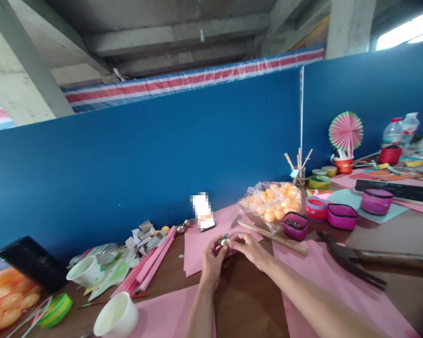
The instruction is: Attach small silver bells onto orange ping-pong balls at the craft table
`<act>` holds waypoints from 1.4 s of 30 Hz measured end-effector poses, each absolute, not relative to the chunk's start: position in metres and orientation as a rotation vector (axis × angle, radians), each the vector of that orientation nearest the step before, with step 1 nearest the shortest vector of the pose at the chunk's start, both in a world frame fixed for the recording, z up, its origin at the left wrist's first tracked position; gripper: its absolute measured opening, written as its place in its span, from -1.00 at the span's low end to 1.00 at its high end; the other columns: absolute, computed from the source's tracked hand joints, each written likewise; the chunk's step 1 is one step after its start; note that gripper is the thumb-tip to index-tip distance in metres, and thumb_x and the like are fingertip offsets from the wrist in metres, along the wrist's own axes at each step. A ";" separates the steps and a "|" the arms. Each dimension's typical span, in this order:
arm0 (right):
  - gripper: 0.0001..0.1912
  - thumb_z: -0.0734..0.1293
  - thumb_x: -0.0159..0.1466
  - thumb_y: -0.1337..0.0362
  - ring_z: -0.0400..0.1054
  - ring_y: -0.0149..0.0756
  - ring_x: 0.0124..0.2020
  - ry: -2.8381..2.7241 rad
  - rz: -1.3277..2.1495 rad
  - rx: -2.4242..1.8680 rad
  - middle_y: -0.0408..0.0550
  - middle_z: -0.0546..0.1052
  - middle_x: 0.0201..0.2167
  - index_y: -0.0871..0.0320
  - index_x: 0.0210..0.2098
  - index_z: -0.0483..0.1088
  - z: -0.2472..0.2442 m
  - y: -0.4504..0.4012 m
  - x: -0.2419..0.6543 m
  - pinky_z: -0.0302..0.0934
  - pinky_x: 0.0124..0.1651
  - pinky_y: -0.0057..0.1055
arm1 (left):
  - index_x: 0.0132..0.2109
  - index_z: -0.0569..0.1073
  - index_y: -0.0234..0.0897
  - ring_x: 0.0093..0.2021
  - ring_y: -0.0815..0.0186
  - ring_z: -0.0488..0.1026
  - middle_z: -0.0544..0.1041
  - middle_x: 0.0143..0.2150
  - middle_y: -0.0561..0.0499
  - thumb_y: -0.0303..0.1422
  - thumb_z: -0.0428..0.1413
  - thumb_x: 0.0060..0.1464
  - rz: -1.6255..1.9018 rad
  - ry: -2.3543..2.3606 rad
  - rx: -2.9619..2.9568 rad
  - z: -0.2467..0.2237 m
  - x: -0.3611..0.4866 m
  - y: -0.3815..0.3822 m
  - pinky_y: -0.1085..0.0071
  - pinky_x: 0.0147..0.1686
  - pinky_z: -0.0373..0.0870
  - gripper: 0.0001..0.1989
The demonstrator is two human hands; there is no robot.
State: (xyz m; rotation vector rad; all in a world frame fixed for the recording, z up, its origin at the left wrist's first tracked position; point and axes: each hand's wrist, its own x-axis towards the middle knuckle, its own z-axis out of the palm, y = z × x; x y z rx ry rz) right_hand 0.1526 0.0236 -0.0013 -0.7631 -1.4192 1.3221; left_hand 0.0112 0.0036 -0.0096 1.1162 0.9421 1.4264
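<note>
A small shiny jingle bell [224, 240] is pinched between the thumb and fingers of my left hand [213, 258]. My right hand [248, 246] closes in from the other side, its thumb and fingertips pressed together at the bell's edge. Both hands are held above the brown table, in front of a pink paper sheet [197, 251]. Behind them two similar round metallic bells [183, 226] lie close to the blue partition. A propped phone [202, 211] with a lit screen, partly pixelated, stands just beyond my hands.
A wooden stick [273, 237] and a claw hammer [352, 258] lie to the right. Behind them are a bag of orange balls [273, 202] and purple containers [341, 216]. At left sit a white paper cup [116, 317], folded pink paper strips [151, 263] and a green tape roll [56, 311].
</note>
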 end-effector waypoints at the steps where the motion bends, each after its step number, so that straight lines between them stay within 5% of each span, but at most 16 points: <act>1: -0.78 0.34 0.03 0.15 0.33 -0.32 -0.34 -1.416 1.329 -0.759 -0.11 0.44 -0.41 0.19 -0.45 0.37 -0.002 0.024 0.153 0.20 -0.21 -0.38 | -0.06 0.35 -0.28 -0.12 0.20 0.40 0.45 -0.10 -0.15 -0.36 0.17 -0.17 1.428 0.943 1.125 -0.010 0.011 0.004 0.25 -0.12 0.31 -0.55; 42: -0.71 0.33 0.01 0.08 0.32 -0.24 -0.28 -1.496 1.275 -0.844 -0.05 0.48 -0.36 0.22 -0.47 0.42 -0.002 0.024 0.156 0.14 -0.18 -0.35 | -0.04 0.33 -0.30 -0.08 0.20 0.38 0.44 -0.07 -0.14 -0.39 0.16 -0.16 1.424 0.974 1.178 -0.008 0.011 0.003 0.24 -0.05 0.27 -0.55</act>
